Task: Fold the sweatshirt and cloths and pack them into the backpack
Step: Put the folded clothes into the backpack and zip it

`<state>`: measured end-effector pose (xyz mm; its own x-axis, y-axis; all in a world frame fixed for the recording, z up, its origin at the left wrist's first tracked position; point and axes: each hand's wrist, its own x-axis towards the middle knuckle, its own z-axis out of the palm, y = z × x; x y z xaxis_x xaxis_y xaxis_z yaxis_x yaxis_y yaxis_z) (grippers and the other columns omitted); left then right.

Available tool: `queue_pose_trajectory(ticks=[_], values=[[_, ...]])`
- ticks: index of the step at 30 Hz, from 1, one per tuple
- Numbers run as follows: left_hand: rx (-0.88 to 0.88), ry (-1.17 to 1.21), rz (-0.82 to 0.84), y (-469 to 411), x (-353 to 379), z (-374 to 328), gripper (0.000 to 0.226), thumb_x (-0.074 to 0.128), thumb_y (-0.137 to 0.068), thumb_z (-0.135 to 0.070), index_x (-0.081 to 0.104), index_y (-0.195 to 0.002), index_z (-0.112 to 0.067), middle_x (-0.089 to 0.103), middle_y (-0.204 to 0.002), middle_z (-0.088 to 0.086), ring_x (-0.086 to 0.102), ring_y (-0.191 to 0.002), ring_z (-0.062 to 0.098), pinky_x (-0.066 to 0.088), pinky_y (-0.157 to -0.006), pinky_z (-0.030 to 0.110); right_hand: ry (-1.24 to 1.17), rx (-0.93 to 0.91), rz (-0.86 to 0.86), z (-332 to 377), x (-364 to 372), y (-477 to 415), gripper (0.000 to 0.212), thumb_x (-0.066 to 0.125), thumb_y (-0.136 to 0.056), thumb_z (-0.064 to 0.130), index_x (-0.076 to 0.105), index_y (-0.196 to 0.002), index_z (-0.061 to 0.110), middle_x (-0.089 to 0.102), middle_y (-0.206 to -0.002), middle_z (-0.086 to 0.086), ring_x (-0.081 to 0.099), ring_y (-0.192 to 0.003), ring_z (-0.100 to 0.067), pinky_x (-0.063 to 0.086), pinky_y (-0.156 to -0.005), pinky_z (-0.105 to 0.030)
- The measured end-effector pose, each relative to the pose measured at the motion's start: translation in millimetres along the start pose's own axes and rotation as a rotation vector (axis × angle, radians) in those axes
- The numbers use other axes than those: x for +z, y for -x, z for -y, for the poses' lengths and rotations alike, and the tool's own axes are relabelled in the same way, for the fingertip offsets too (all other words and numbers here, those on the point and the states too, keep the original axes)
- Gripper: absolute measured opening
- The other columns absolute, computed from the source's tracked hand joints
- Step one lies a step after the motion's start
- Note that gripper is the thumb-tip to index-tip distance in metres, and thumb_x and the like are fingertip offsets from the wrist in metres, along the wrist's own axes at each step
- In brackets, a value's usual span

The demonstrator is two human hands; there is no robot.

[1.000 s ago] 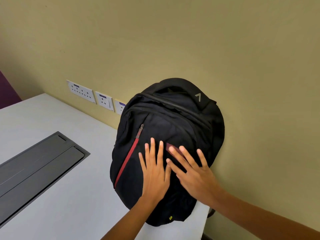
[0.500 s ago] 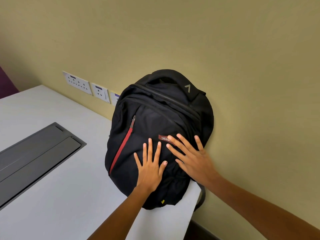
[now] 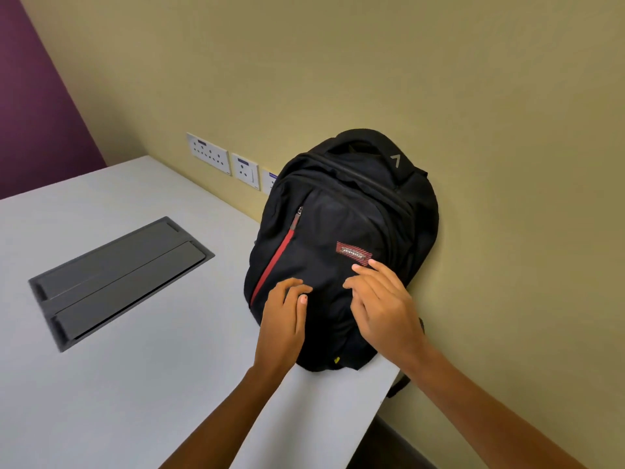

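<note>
Where the table (image 3: 135,384) runs left: smooth white matte top, with a dark grey rectangular hatch (image 3: 118,279) set flush in it.
Wall sockets (image 3: 209,152): three white plates in a row on the yellow-green wall (image 3: 473,96), the rightmost partly behind the backpack.
Backpack (image 3: 338,214): black woven fabric, rounded and bulging; it stands on the table's right end and leans on the wall. A red zip stripe (image 3: 274,265) is at its left and a red patch (image 3: 353,253) at its centre.
Left hand (image 3: 284,319): on the lower front, beside the stripe's lower end, fingers curled; whether it pinches fabric cannot be told.
Right hand (image 3: 385,309): near the left hand, fingers loosely bent, tips touching fabric just below the patch, holding nothing.
</note>
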<state>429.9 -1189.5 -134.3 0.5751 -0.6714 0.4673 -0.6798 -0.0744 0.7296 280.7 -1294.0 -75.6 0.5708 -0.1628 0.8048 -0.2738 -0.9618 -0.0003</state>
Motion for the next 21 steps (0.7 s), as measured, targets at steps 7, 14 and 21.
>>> queue_pose_trajectory(ticks=[7,14,21], values=[[-0.078,0.018,-0.198,32,-56,-30,0.029,0.033,-0.100,-0.039,0.058,-0.107,-0.026,0.050,-0.112,-0.011,0.052,-0.106,0.010,0.040,-0.089,0.013,-0.247,0.016,0.027,51,-23,-30,0.017,0.057,-0.087,-0.002,0.069,-0.099,0.001,0.069,-0.092,-0.007,0.064,-0.087,-0.020,0.052,-0.077,-0.032],[-0.117,-0.100,-0.396,68,-103,-69,0.033,0.034,-0.101,-0.028,0.064,-0.106,-0.015,0.057,-0.110,-0.004,0.051,-0.107,0.006,0.037,-0.090,0.007,-0.451,-0.033,-0.025,93,-50,-57,0.017,0.055,-0.090,0.001,0.068,-0.101,0.001,0.069,-0.095,-0.008,0.062,-0.088,-0.019,0.053,-0.079,-0.032],[-0.187,-0.196,-0.645,108,-116,-130,0.033,0.034,-0.102,-0.026,0.065,-0.099,-0.016,0.058,-0.102,-0.006,0.053,-0.102,0.011,0.037,-0.086,0.012,-0.754,-0.107,-0.027,114,-86,-53,0.021,0.049,-0.093,0.007,0.066,-0.103,0.002,0.067,-0.097,-0.009,0.062,-0.089,-0.019,0.054,-0.080,-0.028]])
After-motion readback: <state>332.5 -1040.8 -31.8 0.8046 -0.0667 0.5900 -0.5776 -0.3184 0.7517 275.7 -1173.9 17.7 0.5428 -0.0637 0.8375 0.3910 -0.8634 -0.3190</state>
